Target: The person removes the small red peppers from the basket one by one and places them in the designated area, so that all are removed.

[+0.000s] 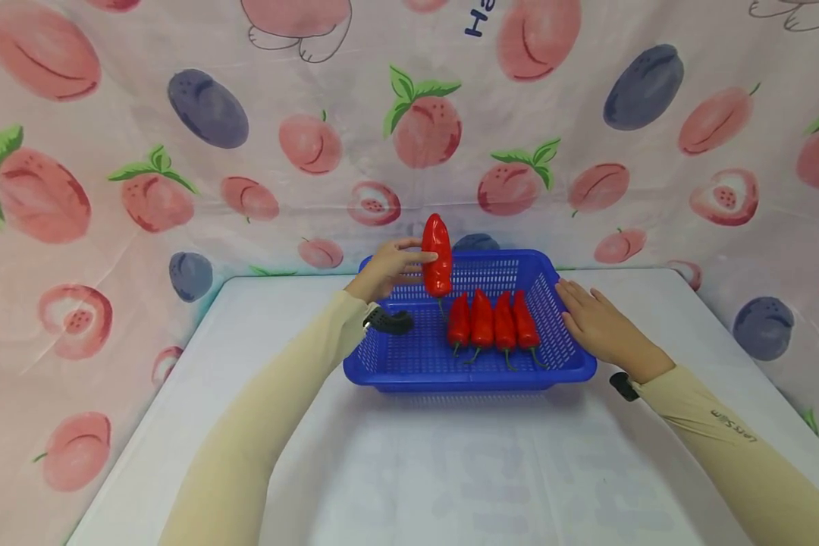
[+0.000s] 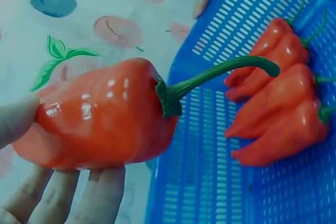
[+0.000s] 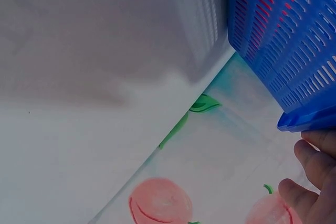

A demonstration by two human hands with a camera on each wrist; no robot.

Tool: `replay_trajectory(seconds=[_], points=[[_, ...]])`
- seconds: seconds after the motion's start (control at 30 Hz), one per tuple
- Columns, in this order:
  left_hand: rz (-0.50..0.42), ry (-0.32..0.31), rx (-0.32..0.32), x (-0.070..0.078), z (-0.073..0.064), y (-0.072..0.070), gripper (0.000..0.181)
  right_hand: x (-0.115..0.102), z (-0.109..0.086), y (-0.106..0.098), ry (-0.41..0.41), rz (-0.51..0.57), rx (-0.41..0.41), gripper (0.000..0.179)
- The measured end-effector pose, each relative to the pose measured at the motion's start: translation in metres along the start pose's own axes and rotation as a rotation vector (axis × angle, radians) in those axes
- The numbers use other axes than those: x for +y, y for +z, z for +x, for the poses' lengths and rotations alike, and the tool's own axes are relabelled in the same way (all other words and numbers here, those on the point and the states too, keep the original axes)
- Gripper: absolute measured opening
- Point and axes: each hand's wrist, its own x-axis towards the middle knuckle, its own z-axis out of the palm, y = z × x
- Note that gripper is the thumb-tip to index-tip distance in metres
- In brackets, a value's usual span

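My left hand pinches a red pepper between thumb and fingers, above the left part of a blue plastic basket. In the head view the pepper stands upright, tip up, its green stem pointing down. Several more red peppers lie side by side in the basket's right half, stems toward me. At the basket's right rim rests my right hand, its fingers extended along the edge. The right wrist view shows those fingertips right at the blue rim.
The basket stands on a white table near its back edge. Behind the table hangs a fruit-printed cloth. Dark bands sit on both wrists.
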Motion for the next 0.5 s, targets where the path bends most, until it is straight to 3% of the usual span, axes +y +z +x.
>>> replay_trajectory(seconds=[0.5], points=[[0.133,0.04,0.032,0.016,-0.035,-0.043,0.049,0.001,-0.001,-0.001,-0.018,0.023,0.006,0.053]])
